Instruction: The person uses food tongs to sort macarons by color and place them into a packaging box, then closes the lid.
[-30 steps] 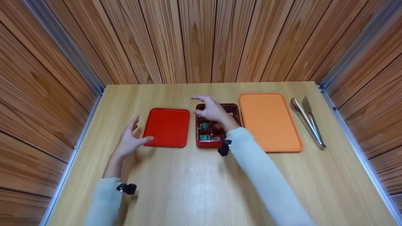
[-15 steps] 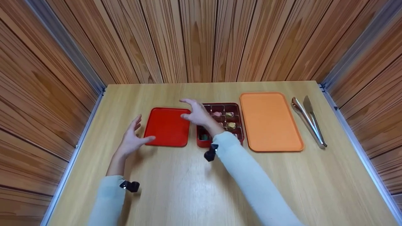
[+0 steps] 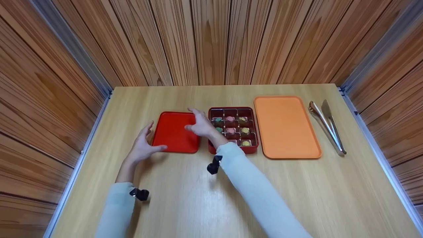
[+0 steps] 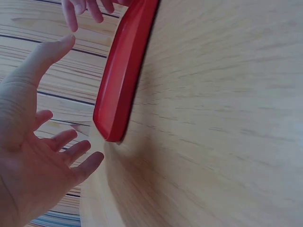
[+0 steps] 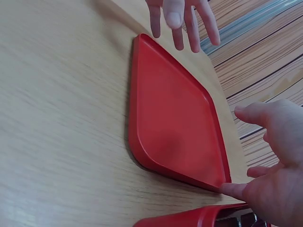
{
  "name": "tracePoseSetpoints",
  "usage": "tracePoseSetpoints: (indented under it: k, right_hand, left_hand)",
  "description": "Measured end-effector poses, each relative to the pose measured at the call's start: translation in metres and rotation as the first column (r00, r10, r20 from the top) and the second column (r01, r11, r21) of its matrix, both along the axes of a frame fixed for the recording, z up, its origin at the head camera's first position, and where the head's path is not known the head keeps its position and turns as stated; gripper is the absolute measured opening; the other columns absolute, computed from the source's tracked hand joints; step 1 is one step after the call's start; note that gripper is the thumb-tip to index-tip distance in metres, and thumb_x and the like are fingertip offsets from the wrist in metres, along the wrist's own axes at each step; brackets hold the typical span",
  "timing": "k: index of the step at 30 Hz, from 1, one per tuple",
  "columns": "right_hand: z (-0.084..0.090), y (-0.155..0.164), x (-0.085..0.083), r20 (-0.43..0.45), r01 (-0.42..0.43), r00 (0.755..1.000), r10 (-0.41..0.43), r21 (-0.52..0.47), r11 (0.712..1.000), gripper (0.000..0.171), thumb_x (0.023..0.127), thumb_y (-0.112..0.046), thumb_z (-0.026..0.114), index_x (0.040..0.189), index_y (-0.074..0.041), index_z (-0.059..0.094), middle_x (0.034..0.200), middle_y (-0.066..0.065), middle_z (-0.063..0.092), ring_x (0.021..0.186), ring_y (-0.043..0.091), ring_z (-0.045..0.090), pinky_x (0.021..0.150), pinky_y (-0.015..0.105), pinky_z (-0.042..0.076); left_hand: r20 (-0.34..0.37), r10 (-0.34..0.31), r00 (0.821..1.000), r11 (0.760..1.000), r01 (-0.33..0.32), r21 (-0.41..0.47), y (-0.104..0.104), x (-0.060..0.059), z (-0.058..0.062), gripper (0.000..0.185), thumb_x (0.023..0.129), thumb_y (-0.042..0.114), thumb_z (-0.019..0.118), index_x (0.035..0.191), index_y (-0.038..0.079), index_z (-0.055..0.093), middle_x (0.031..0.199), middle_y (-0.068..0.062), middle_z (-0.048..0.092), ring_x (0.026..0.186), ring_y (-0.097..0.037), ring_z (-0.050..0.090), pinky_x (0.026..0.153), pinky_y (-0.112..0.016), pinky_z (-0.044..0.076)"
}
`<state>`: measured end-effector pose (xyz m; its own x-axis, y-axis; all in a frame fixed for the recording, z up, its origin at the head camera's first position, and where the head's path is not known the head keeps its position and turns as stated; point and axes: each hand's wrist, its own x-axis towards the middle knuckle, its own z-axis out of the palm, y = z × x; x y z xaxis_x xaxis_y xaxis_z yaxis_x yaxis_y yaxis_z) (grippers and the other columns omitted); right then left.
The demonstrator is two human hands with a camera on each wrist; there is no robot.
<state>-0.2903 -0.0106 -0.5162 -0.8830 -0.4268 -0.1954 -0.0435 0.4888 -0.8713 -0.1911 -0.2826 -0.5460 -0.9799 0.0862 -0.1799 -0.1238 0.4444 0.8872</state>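
Red plastic, flat and upside-down with its rim on the wood, the lid (image 3: 176,132) lies near the middle of the table (image 3: 205,198), a little toward the left edge. Both hands come to it from opposite sides, which suits a wide, thin thing that one hand cannot span. The left hand (image 3: 142,145) is at the lid's left near corner, fingers spread and straight, the thumb at the near edge; whether it really touches I cannot tell. The right hand (image 3: 200,124) hovers over the lid's right edge, fingers apart and relaxed, holding nothing. Just beside the lid on the right stands the red box (image 3: 232,149), open, its compartments filled with small coloured sweets (image 3: 245,130). Further right lies an orange tray (image 3: 286,127), and metal tongs (image 3: 327,127) rest near the right edge.
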Motion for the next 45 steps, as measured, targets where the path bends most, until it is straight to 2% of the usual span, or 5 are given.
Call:
tracePoseSetpoints:
  k: [10,19,29,33,45]
  right_hand:
    - [-0.026,-0.017,-0.014,0.026,0.055,0.998,-0.057,0.082,0.995,0.084,0.106,-0.017,0.077,0.178,-0.022,0.034,0.184,0.021,0.028,0.165,0.038,0.040,0.139,0.055,0.039]
    - [0.001,-0.018,0.008,0.079,0.048,0.995,-0.058,0.123,0.991,0.079,0.110,-0.015,0.070,0.179,-0.020,0.032,0.188,0.021,0.019,0.171,0.038,0.028,0.143,0.058,0.031]
    - [-0.001,-0.021,0.009,0.083,0.048,0.995,-0.060,0.140,0.989,0.078,0.108,-0.013,0.071,0.177,-0.019,0.035,0.188,0.019,0.025,0.178,0.038,0.014,0.146,0.060,0.022]
    - [-0.015,-0.024,0.001,0.060,0.049,0.996,-0.060,0.173,0.984,0.080,0.105,-0.013,0.073,0.177,-0.021,0.037,0.186,0.014,0.033,0.177,0.039,0.016,0.146,0.060,0.022]
    - [-0.017,-0.025,0.005,0.055,0.049,0.997,-0.061,0.211,0.976,0.080,0.105,-0.015,0.074,0.176,-0.019,0.038,0.175,0.014,0.048,0.156,0.036,0.035,0.137,0.051,0.035]
  left_hand:
    - [0.002,-0.007,1.000,1.000,0.007,-0.005,0.003,-0.002,-0.006,0.115,0.098,0.018,0.088,0.182,0.014,0.011,0.188,-0.021,0.015,0.172,-0.046,0.023,0.136,-0.066,0.041]
    - [-0.017,-0.021,1.000,1.000,0.021,0.007,0.004,-0.001,-0.009,0.114,0.097,0.015,0.088,0.182,0.010,0.013,0.185,-0.022,0.021,0.168,-0.046,0.031,0.134,-0.067,0.044]
    - [-0.006,-0.032,0.999,0.999,0.032,-0.023,-0.003,0.002,-0.008,0.114,0.096,0.015,0.089,0.181,0.009,0.014,0.186,-0.022,0.022,0.167,-0.045,0.028,0.137,-0.070,0.036]
    - [0.001,-0.043,0.999,0.998,0.043,-0.045,-0.006,0.002,-0.008,0.114,0.094,0.016,0.090,0.181,0.010,0.016,0.185,-0.022,0.024,0.166,-0.045,0.029,0.135,-0.070,0.039]
    - [0.064,-0.069,0.996,0.984,0.079,-0.162,-0.013,0.004,-0.006,0.117,0.092,0.018,0.092,0.181,0.011,0.016,0.187,-0.024,0.016,0.170,-0.050,0.021,0.136,-0.073,0.035]
